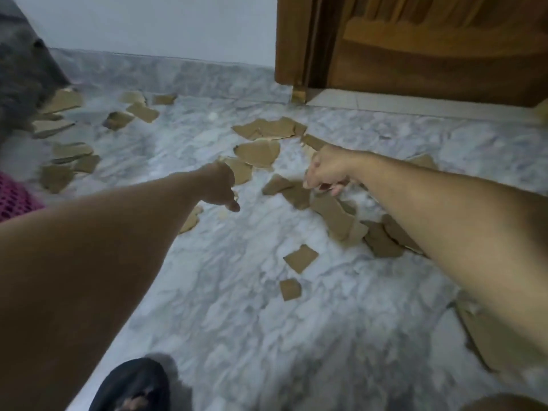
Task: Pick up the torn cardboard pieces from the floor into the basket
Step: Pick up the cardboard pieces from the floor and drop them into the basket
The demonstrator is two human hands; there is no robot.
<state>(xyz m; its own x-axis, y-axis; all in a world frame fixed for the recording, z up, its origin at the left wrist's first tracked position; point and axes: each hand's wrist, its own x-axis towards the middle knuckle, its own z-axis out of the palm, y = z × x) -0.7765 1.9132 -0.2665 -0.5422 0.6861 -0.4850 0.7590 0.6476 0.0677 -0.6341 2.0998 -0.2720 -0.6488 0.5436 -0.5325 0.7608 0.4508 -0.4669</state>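
On the grey-white marble floor [237, 292] many torn brown cardboard pieces [258, 152] lie scattered, from the left edge near a grey fuzzy object [20, 69] to the right side under the right arm. 2 small square pieces [301, 258] lie apart from the others in the middle of the floor, and 1 big piece [489, 336] lies at the lower right, partly hidden by the arm.

Both arms reach forward and down. The right hand [326, 170] has its fingers curled downward just above a pile of cardboard pieces [332, 212]; the fingertips seem to touch the top piece, but I cannot tell if they really pinch it. The left hand [221, 185] points down with the thumb out, over another piece [240, 170]; its fingers are hidden behind the hand, so I cannot tell how far it is open or whether it holds something.

A brown wooden door [430, 54] stands at the upper right. A black slipper [133, 387] shows at the bottom edge, and a pink knitted thing [14, 200] at the left edge.
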